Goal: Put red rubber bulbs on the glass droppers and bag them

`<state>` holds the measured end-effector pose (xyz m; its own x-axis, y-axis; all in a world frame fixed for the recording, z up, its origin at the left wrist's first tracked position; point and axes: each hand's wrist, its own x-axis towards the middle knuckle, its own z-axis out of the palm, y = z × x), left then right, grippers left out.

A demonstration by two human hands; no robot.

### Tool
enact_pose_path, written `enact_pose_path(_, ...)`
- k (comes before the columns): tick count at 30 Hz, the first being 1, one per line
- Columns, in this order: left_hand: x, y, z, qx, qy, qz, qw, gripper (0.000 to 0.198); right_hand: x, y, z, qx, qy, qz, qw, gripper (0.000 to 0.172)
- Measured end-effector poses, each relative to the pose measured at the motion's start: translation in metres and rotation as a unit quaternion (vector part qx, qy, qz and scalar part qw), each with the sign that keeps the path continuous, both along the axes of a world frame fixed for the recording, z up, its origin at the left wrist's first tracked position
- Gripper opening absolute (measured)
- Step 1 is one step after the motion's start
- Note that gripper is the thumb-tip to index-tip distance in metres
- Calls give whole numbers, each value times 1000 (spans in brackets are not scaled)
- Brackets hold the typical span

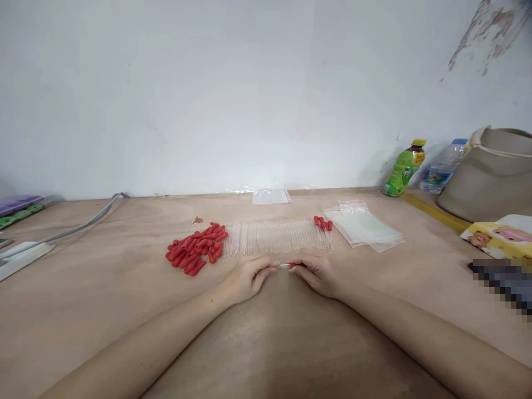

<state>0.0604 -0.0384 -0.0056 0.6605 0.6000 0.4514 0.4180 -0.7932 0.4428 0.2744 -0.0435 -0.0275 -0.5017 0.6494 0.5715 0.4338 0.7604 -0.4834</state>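
Between my two hands lies a clear glass dropper tube point(284, 266), held level just above the tabletop. My left hand point(251, 275) pinches the tube's left part. My right hand point(318, 272) is closed on a red rubber bulb point(292, 265) at the tube's right end; fingers hide most of the bulb. Beyond my hands runs a row of clear glass tubes point(274, 237) laid side by side. Several tubes at its right end bear red bulbs point(322, 223). Left of the row is a pile of loose red rubber bulbs point(195, 247).
Clear zip bags point(366, 224) lie right of the tubes, another bag point(271, 197) by the wall. A green bottle point(405, 169), a water bottle point(443, 166) and a beige bucket point(486, 172) stand back right. A grey cable point(93, 218) crosses the left side.
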Motion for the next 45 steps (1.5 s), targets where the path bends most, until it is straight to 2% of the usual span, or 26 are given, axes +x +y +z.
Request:
enact_pose_path(9, -1, 2, -2, 55, 35, -14, 998, 20, -1, -2, 6, 48, -41, 11, 998, 15)
enact_pose_path(14, 0, 0, -1, 99, 109, -4, 989, 23, -2, -5, 8, 69, -96, 3, 993, 17)
enact_pose_path(18, 1, -1, -4, 135, 147, 9, 980, 27, -4, -4, 8, 54, -110, -10, 992, 17)
enact_pose_path(23, -2, 3, -6, 95, 70, 43, 992, 24, -1, 3, 2, 2, -16, -26, 1000, 13)
enact_pose_path(26, -5, 5, -5, 85, 57, 58, 993, 24, 4, 7, 1, -27, 11, -33, 999, 11)
enact_pose_path(34, -7, 3, -7, 53, 46, 46, 997, 24, 5, 5, 5, -36, -20, -30, 999, 12)
enact_pose_path(45, -6, 1, -6, 62, 51, 33, 996, 24, 0, 5, 3, -28, -53, -11, 998, 13)
